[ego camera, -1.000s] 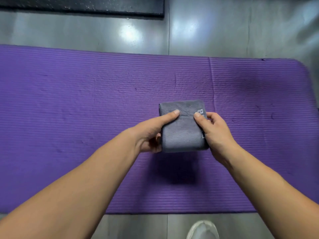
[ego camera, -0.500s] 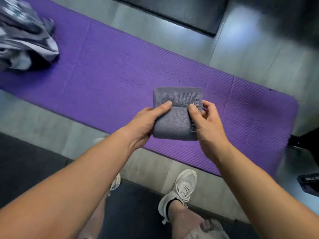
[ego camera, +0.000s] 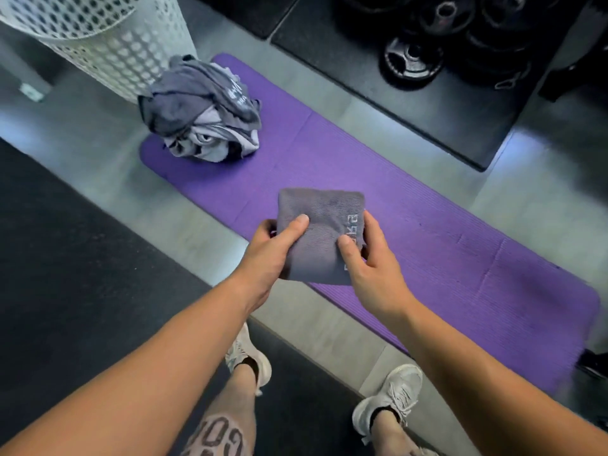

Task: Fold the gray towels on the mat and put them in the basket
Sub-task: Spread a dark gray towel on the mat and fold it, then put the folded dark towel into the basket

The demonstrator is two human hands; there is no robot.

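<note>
Folded gray towel is held up over the near edge of the purple mat, gripped on both sides. The left hand has its thumb on top and fingers curled under, and the right hand pinches the other edge. At the mat's far end sits a crumpled pile of gray towels, the white perforated basket stands right behind it, and black weight plates lie well off to the right.
</note>
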